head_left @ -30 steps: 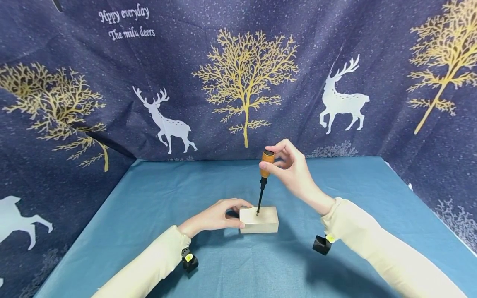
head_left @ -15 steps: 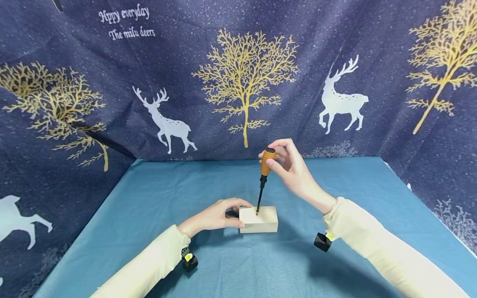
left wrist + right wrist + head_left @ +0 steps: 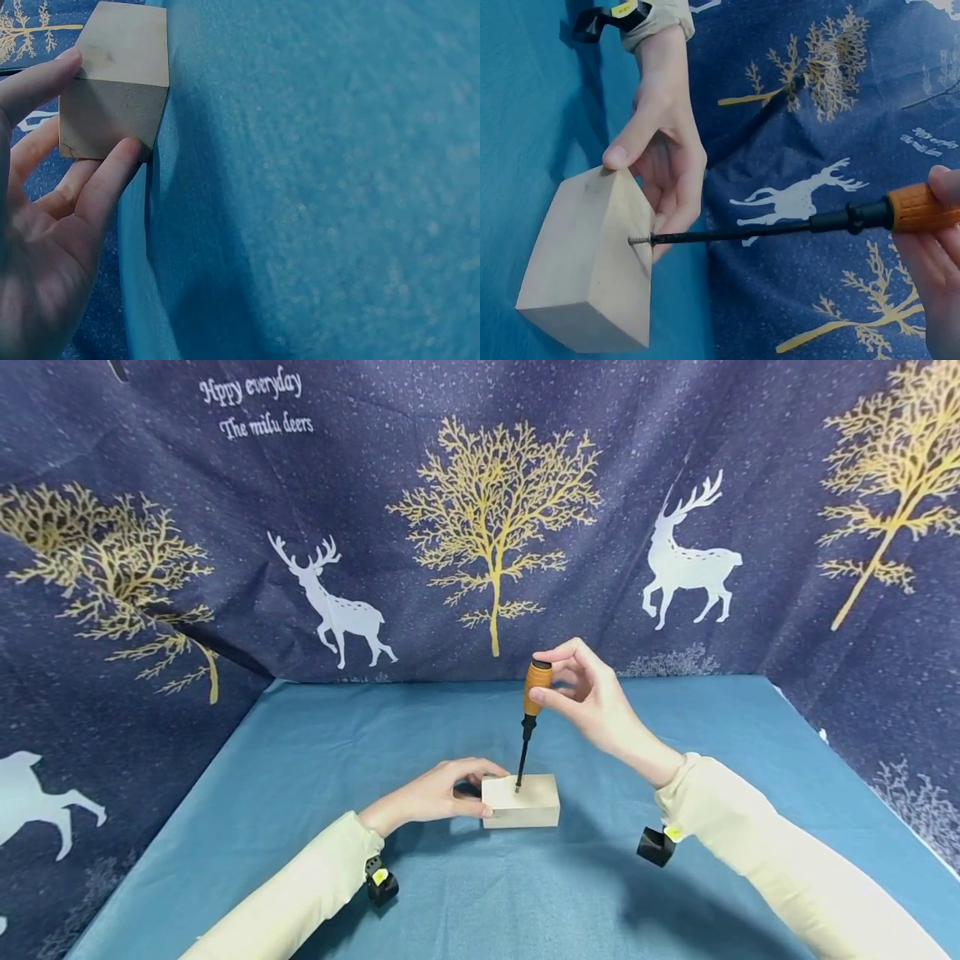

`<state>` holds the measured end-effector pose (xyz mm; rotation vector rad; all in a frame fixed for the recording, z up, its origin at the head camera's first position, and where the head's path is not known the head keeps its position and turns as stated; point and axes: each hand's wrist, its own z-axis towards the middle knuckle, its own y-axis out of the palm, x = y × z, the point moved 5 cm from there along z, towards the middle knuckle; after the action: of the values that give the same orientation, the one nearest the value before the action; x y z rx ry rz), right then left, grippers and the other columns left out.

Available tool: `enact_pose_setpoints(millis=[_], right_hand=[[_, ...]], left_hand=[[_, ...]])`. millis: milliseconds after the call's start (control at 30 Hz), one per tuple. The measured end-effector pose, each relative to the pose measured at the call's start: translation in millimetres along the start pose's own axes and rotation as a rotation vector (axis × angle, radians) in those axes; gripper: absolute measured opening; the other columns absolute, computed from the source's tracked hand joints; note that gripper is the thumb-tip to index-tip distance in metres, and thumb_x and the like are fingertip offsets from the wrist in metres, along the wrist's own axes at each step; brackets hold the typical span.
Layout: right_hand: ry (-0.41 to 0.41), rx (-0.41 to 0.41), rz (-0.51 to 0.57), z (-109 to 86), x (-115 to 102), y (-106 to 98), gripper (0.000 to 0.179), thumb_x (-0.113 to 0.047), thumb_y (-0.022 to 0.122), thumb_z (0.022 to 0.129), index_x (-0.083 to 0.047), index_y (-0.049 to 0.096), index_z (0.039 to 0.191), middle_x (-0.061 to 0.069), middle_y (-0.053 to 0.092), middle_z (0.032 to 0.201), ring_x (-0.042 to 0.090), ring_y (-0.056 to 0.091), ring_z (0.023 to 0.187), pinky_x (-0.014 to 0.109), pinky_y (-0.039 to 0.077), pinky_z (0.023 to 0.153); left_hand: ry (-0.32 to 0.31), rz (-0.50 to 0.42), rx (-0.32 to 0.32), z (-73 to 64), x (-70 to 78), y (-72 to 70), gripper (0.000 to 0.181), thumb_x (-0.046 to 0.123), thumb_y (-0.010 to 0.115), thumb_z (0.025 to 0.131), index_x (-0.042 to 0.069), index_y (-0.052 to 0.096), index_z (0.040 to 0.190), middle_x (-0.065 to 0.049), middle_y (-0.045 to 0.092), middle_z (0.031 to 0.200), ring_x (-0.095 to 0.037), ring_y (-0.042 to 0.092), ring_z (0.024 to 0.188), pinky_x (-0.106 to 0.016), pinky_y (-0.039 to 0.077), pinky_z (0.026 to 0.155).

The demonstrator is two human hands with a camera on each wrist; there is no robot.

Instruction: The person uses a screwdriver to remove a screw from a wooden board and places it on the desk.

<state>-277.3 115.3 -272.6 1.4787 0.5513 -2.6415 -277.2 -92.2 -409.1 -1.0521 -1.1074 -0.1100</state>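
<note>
The fingers of the left hand (image 3: 442,793) grip the left end of the pale rectangular wooden block (image 3: 522,806), probably light and rigid, on the blue cloth-covered tabletop (image 3: 360,727), while the right hand (image 3: 591,700) pinches the orange-and-black screwdriver (image 3: 529,725) by its handle, likely its surest hold.

Head view, between 10 and 11 o'clock: white lettering (image 3: 251,387) on the dark blue backdrop (image 3: 360,468) reads "Hppy everyday"; the second line (image 3: 266,427), at its 6 o'clock, reads "The milu deers"
</note>
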Motion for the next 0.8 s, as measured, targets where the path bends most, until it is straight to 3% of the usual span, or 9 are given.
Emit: enact_pose_setpoints(millis=[233,367,533,700,800], right_hand=[[-0.078,-0.139,0.118,-3.1,1,9,0.039,-0.004,0.052,0.101,-0.008,0.038,0.137,0.026,0.056,0.134,0.015,0.064,0.119,0.029,0.053,0.098],[-0.08,-0.058,0.017,-1.7,4,11,0.042,-0.005,0.06,0.097,-0.006,0.037,0.132,0.018,0.056,0.129,0.007,0.062,0.112,0.026,0.056,0.087],[-0.029,0.062,-0.096,2.5,4,11,0.047,-0.006,0.074,0.087,-0.005,0.041,0.121,0.01,0.053,0.116,0.007,0.062,0.091,0.024,0.055,0.077],[0.001,0.05,-0.075,4.9,0,11,0.041,-0.002,0.074,0.086,-0.001,0.045,0.114,0.017,0.059,0.112,0.006,0.065,0.086,0.024,0.057,0.079],[-0.011,0.029,-0.039,2.7,-1,10,0.038,-0.002,0.071,0.089,-0.001,0.048,0.119,0.019,0.062,0.115,0.006,0.068,0.093,0.026,0.058,0.081]], left_hand=[[-0.012,-0.014,-0.003,1.4,-2.5,0.7,0.05,0.022,0.075,0.089,0.02,0.058,0.136,-0.003,0.064,0.122,-0.011,0.059,0.101,-0.024,0.054,0.087],[-0.011,-0.011,0.001,0.8,-2.3,1.3,0.05,0.022,0.075,0.089,0.022,0.058,0.135,-0.003,0.064,0.121,-0.01,0.059,0.1,-0.024,0.054,0.087],[-0.015,-0.019,0.0,0.3,-4.4,2.3,0.05,0.023,0.075,0.089,0.023,0.057,0.136,-0.002,0.064,0.12,-0.01,0.059,0.099,-0.024,0.054,0.086],[-0.016,-0.028,-0.002,-0.2,-4.8,1.9,0.051,0.023,0.074,0.089,0.023,0.057,0.137,-0.003,0.064,0.119,-0.009,0.059,0.099,-0.024,0.054,0.086],[-0.014,-0.03,-0.005,-0.2,-4.7,1.4,0.051,0.023,0.075,0.089,0.022,0.057,0.137,-0.003,0.064,0.118,-0.009,0.059,0.099,-0.024,0.054,0.087]])
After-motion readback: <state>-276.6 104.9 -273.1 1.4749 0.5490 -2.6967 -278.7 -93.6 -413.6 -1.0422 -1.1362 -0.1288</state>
